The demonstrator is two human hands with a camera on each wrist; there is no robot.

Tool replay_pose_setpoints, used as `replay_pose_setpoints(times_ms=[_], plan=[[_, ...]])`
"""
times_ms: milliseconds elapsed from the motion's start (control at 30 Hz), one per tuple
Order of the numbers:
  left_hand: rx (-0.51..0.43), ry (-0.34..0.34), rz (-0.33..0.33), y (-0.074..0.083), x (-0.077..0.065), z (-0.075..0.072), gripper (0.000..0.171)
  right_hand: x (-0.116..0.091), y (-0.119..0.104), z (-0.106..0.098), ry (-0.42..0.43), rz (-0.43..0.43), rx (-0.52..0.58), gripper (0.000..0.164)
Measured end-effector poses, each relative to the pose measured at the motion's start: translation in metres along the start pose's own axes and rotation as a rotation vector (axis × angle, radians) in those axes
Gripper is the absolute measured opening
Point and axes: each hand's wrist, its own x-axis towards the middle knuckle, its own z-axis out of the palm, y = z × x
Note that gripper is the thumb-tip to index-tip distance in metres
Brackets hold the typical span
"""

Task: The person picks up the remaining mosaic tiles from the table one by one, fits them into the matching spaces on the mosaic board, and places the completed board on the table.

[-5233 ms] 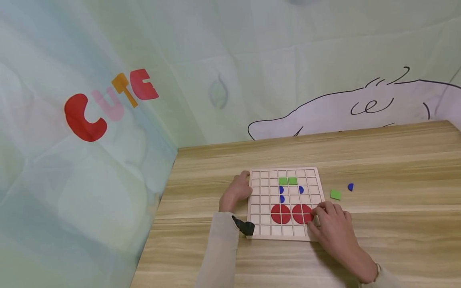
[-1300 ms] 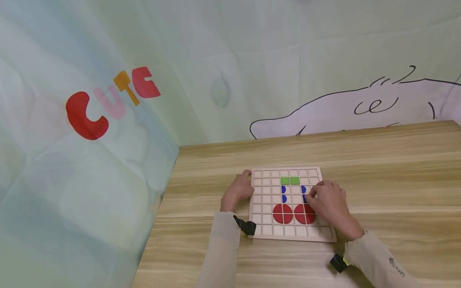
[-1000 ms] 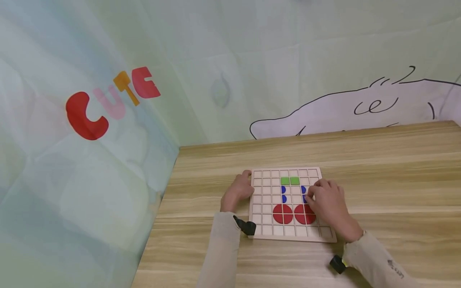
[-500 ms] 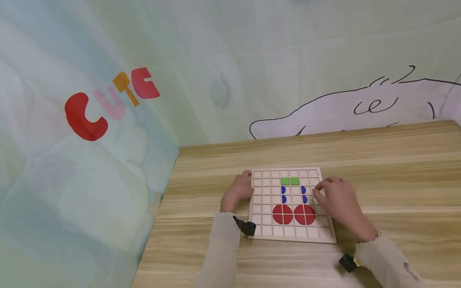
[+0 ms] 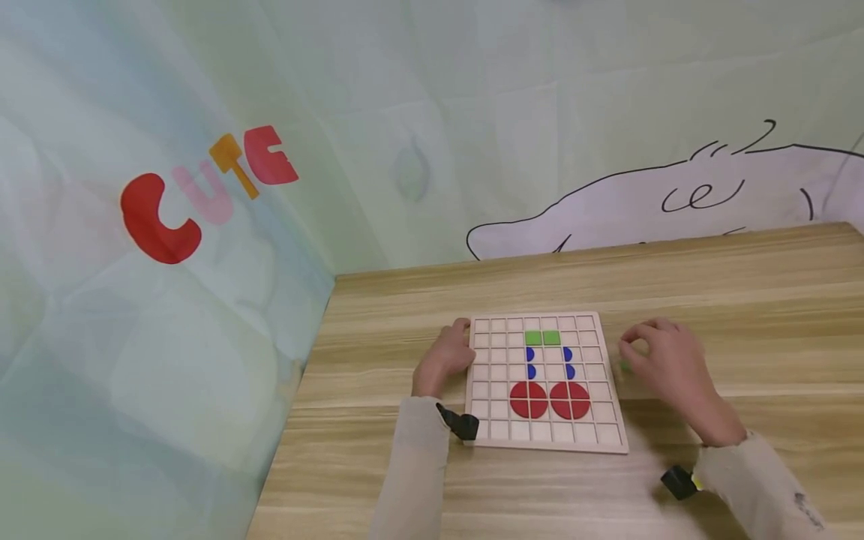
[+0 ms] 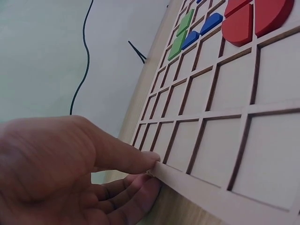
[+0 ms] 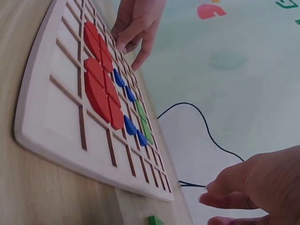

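A pale wooden grid board [image 5: 499, 430] lies flat on the table. My left hand [image 5: 445, 360] holds its left edge; the left wrist view shows the thumb on the rim and the fingers under it. On the board sit two red discs made of quarter pieces [image 5: 520, 392], several blue half-circles [image 5: 570, 371] and two green squares [image 5: 533, 338]. My right hand [image 5: 671, 367] hovers beside the board's right edge, thumb and index finger curved with a gap between them. Just below those fingertips a loose green square [image 5: 625, 367] lies on the table, mostly hidden by the hand.
The wooden table [image 5: 391, 300] reaches back to a fabric-covered wall with printed drawings and coloured letters [image 5: 270, 154]. Black wrist cameras [image 5: 678, 482] sit at both cuffs.
Over the last seconds my right hand set a blue half-circle low in the right column, released it and moved right off the board to the loose green square. My left hand stayed put.
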Motion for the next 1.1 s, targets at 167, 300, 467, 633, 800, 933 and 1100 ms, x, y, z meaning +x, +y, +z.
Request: replay_pose_setpoints(times_ms=[167,300,467,633,800,933,1100], plan=[[0.007,0.005,0.001,0.001,0.0,0.0,0.06,-0.002,0.011,-0.002,-0.086,0.001,-0.018,0.014],[0.011,0.01,0.008,0.001,0.001,-0.001,0.06,-0.003,0.022,-0.001,-0.161,0.019,-0.039,0.021],[0.011,0.003,0.008,0.001,0.0,-0.001,0.061,-0.005,0.035,0.002,-0.206,0.047,-0.027,0.027],[-0.003,0.001,0.012,0.001,0.0,0.0,0.062,-0.005,0.041,0.004,-0.228,0.05,-0.026,0.029],[-0.003,0.005,0.021,0.001,0.0,0.0,0.062,-0.005,0.042,0.004,-0.226,0.028,-0.027,0.028],[-0.002,0.007,0.017,0.001,0.0,-0.001,0.062,-0.006,0.044,0.005,-0.193,-0.027,-0.022,0.024],[-0.008,0.005,0.02,0.001,0.0,-0.002,0.062,-0.006,0.047,0.007,-0.169,-0.076,-0.024,0.023]])
